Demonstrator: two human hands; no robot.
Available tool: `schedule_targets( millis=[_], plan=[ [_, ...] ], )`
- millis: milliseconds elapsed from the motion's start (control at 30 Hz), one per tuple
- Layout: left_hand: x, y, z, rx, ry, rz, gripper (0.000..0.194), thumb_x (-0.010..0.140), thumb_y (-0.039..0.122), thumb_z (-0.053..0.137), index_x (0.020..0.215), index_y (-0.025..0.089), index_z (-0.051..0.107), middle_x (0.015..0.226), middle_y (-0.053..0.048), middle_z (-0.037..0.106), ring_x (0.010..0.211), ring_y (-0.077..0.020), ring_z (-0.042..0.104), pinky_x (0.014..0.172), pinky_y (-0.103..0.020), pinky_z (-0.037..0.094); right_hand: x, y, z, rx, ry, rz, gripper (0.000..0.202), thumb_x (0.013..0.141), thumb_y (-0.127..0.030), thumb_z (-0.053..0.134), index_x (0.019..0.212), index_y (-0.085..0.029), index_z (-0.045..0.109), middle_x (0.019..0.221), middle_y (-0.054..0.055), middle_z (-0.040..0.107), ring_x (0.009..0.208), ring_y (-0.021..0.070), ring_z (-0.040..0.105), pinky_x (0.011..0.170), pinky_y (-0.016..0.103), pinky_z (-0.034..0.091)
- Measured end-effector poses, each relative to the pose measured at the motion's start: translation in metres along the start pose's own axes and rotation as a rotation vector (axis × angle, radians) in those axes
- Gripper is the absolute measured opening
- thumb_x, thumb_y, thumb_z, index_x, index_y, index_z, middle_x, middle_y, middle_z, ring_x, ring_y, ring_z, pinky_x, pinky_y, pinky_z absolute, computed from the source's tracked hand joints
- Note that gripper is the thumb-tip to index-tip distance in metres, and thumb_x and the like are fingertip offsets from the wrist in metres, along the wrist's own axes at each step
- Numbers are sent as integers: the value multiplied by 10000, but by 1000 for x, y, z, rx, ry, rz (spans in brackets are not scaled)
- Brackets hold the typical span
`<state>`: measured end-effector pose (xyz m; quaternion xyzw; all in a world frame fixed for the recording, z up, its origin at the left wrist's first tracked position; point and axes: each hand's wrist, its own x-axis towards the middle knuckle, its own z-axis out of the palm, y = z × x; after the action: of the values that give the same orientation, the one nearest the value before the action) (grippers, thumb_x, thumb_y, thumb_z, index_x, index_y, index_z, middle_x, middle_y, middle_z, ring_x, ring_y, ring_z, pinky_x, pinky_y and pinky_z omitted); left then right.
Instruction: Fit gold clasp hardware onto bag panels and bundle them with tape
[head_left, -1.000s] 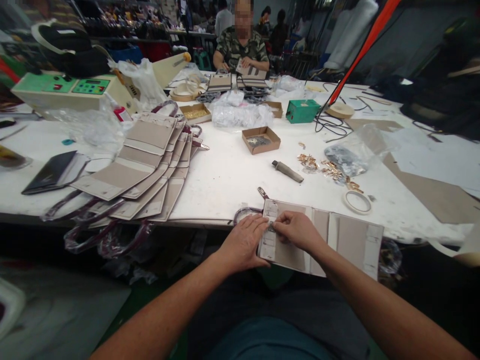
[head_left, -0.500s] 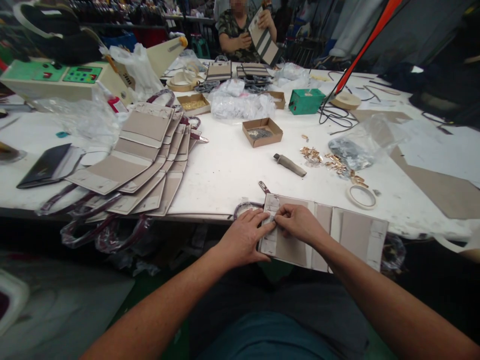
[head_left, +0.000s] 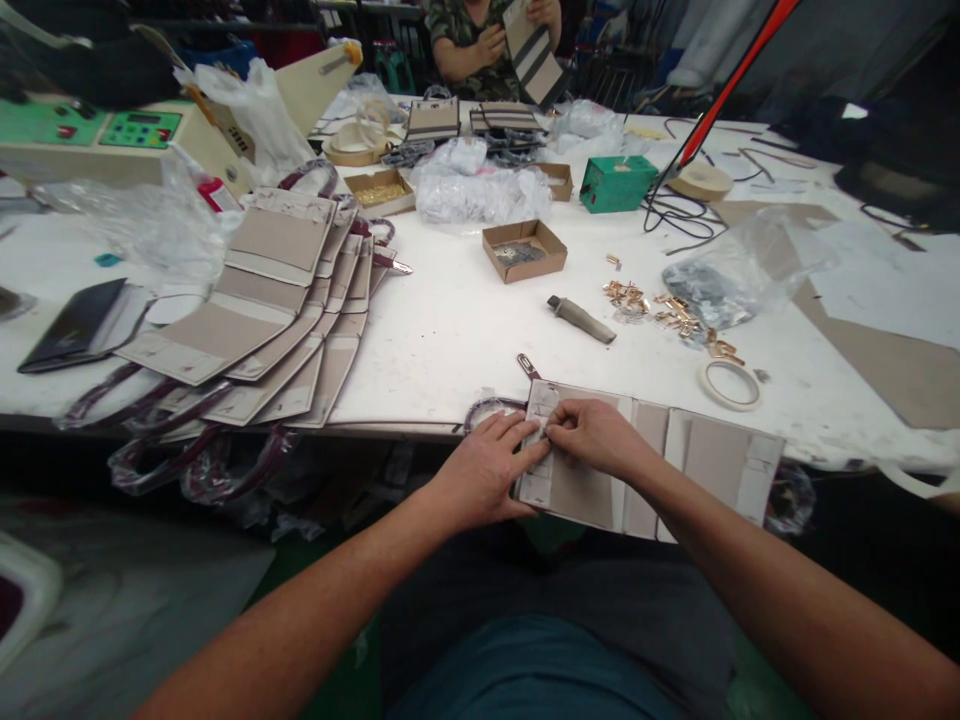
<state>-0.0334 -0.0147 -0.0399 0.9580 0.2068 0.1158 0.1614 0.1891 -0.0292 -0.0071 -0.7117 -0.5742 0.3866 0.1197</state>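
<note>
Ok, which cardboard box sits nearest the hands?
The box holding grey pieces; the box of golden bits and the box beside the green case both lie farther back.

The left hand (head_left: 491,465) rests with its fingers on the left end of a beige panel (head_left: 716,462), which lies along the near edge of the table (head_left: 435,330). The right hand (head_left: 592,435) has thumb and finger pinched just beside the left fingertips; whatever sits between them is hidden. Beyond lie a dark-tipped tool (head_left: 581,319), gold fittings (head_left: 626,298), a tape roll (head_left: 729,385) and an open carton (head_left: 523,252). Similar panels (head_left: 262,285) overlap at left. Across the table, a co-worker (head_left: 472,55) holds up a striped panel (head_left: 536,55).
</note>
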Motion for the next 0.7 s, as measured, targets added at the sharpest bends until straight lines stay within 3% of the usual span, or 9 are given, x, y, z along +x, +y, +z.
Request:
schedule_targets(
  millis=[267, 433, 533, 600, 700],
  plan=[
    [2, 3, -1, 41, -29, -4, 789, 828, 624, 751, 1434, 155, 563, 1575, -215, 470, 1482, -425, 397, 1256, -581, 282, 2, 0, 8, -210, 107, -31, 94, 829, -287, 665, 893, -244, 720, 798, 12, 753, 718, 181, 640, 606, 270, 342],
    [3, 8, -12, 47, -28, -40, 947, 685, 580, 883, 1473, 186, 535, 1567, -208, 490, 1458, -410, 442, 1230, -576, 339, -7, -6, 15, -302, 202, -103, 144, 882, -313, 596, 879, -255, 728, 818, 45, 763, 771, 227, 681, 648, 298, 367],
    [1, 0, -20, 40, -27, -2, 1035, 602, 697, 884, 1466, 235, 549, 1560, -195, 506, 1430, -436, 468, 1165, -617, 405, -5, -8, 13, -234, 217, -168, 135, 850, -273, 610, 859, -259, 745, 822, 50, 772, 805, 254, 701, 666, 315, 396],
    [3, -8, -25, 9, 8, 36, 881, 681, 704, 835, 1397, 246, 603, 1531, -170, 544, 1405, -413, 498, 1154, -601, 419, -3, -7, 9, -179, 220, -197, 128, 829, -252, 623, 838, -258, 750, 808, 46, 773, 795, 252, 699, 664, 317, 406],
    [13, -15, -31, -44, 155, -67, 400, 926, 432, 695, 1266, 225, 654, 1414, -135, 635, 1327, -313, 563, 1129, -507, 451, -2, -3, 5, -63, 198, -184, 86, 798, -233, 653, 788, -240, 738, 753, 26, 754, 734, 216, 685, 637, 291, 409]
  ],
)
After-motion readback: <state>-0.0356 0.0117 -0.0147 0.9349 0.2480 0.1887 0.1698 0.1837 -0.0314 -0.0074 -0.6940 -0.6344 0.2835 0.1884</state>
